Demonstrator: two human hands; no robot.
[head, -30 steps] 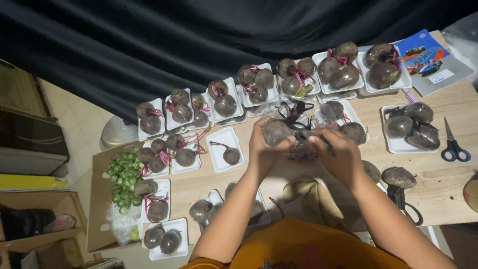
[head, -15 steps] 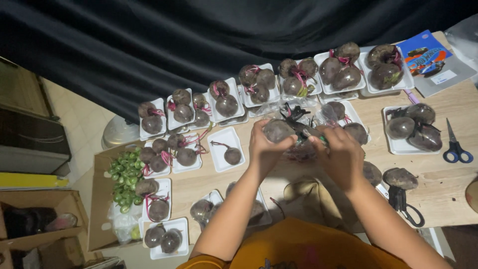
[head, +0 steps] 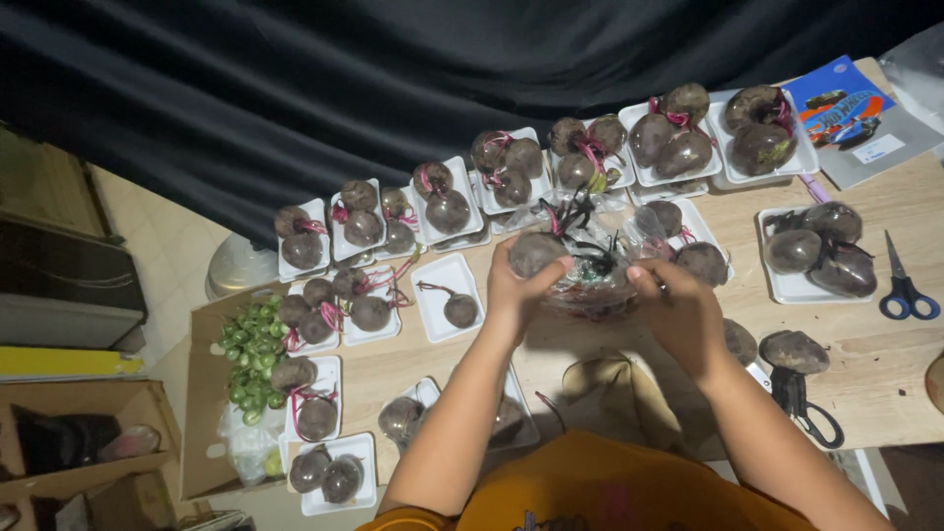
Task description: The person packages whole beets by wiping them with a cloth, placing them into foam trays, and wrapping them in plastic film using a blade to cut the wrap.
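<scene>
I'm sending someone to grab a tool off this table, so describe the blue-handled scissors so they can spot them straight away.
Start at the light wooden table and go to its far right edge, just past the white foam tray of three dark beetroots. The blue-handled scissors lie there flat on bare wood, blades pointing toward the black curtain. The black-handled scissors, nearer the person, have dark loops, not bright blue ones.
</scene>
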